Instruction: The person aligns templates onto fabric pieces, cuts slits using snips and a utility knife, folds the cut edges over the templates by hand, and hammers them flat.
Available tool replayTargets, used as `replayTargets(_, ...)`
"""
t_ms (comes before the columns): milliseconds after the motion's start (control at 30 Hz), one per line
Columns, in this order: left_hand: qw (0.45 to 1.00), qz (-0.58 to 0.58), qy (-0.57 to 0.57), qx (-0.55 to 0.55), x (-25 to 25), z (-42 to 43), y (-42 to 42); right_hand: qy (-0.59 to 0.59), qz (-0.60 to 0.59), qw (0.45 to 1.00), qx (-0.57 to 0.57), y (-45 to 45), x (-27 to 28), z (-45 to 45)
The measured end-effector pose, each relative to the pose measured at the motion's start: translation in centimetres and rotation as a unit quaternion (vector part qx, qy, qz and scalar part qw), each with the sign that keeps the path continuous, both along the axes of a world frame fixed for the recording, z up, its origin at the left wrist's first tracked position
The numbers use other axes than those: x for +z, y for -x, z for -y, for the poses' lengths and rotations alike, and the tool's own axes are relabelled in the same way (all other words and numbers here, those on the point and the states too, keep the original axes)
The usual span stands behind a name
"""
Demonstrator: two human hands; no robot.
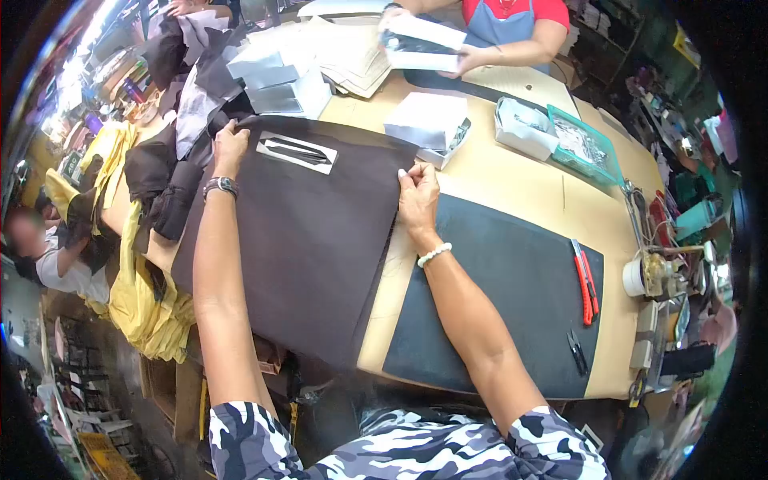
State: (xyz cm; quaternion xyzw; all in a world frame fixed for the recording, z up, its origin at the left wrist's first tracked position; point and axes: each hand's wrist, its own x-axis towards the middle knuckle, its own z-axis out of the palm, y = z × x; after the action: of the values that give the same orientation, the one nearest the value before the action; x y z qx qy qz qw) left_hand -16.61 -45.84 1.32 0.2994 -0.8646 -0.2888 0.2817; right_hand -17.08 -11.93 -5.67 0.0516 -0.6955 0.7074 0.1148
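Note:
A dark brown fabric panel (296,216) is stretched over the table and hangs past its front edge. Near its far edge lies a light rectangular piece (276,145) with a dark slit along its middle. My left hand (230,148), a watch on its wrist, pinches the panel's far left corner. At the far right side of the same panel, my right hand (419,196) has its fingers closed on the edge; a pale beaded bracelet circles that wrist. To the right is a dark cutting mat (488,296), partly under my right forearm.
A red utility knife (585,280) and black thread snips (576,353) lie on the mat. White boxes (428,120) and a teal basket (588,144) stand farther back. Dark and yellow garments (148,312) heap at left. Across the table, a co-worker's hands hold a black-and-white piece (422,44).

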Motion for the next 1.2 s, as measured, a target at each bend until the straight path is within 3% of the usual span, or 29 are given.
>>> replayTargets(100,0.999,0.022,0.032,0.035,-2.0,0.8,2.0,-0.03,0.014,0.998,0.051,0.3,-0.2,-0.1)
replayTargets(133,0.998,0.069,-0.001,0.0,-1.5,0.1,1.8,-0.053,0.026,0.996,0.074,0.2,0.2,-0.3)
replayTargets(233,0.995,0.028,0.055,0.076,-3.9,-0.6,2.9,-0.046,-0.034,0.994,0.088,0.3,0.0,0.4)
replayTargets(267,0.975,-0.083,0.195,0.063,-6.8,0.9,4.0,-0.063,0.001,0.988,0.139,0.2,0.3,0.3)
replayTargets(367,0.98,-0.113,0.161,-0.029,-4.1,-5.4,1.1,-0.116,-0.012,0.981,0.153,0.0,-0.3,0.7)
replayTargets(400,0.981,-0.058,0.179,-0.054,-4.3,-6.4,0.5,-0.127,0.009,0.974,0.189,0.0,0.2,0.4)
replayTargets(500,0.972,0.113,0.196,-0.069,-5.3,-8.7,-0.5,-0.143,0.002,0.977,0.158,-0.5,0.6,0.5)
replayTargets(567,0.954,0.21,0.199,-0.078,-6.1,-8.6,-0.3,-0.135,-0.077,0.982,0.108,-0.1,-0.2,0.5)
replayTargets(733,0.951,0.214,0.222,-0.017,-5.3,-9.8,0.6,-0.209,-0.145,0.967,-0.02,0.0,-0.6,0.3)
replayTargets(933,0.977,0.157,0.144,-0.029,-6.2,-12.8,0.4,-0.223,-0.143,0.964,-0.018,0.0,-0.8,0.1)
replayTargets(1067,0.98,0.125,0.154,-0.008,-7.2,-12.8,0.8,-0.32,-0.192,0.927,-0.033,0.9,-1.1,-0.1)
replayTargets(1167,0.982,0.121,0.145,-0.008,-6.7,-13.0,0.7,-0.427,-0.145,0.892,0.035,2.4,-0.1,-0.2)
replayTargets(1200,0.983,0.123,0.134,-0.013,-6.4,-13.1,0.6,-0.452,-0.215,0.866,0.005,3.0,0.0,0.1)
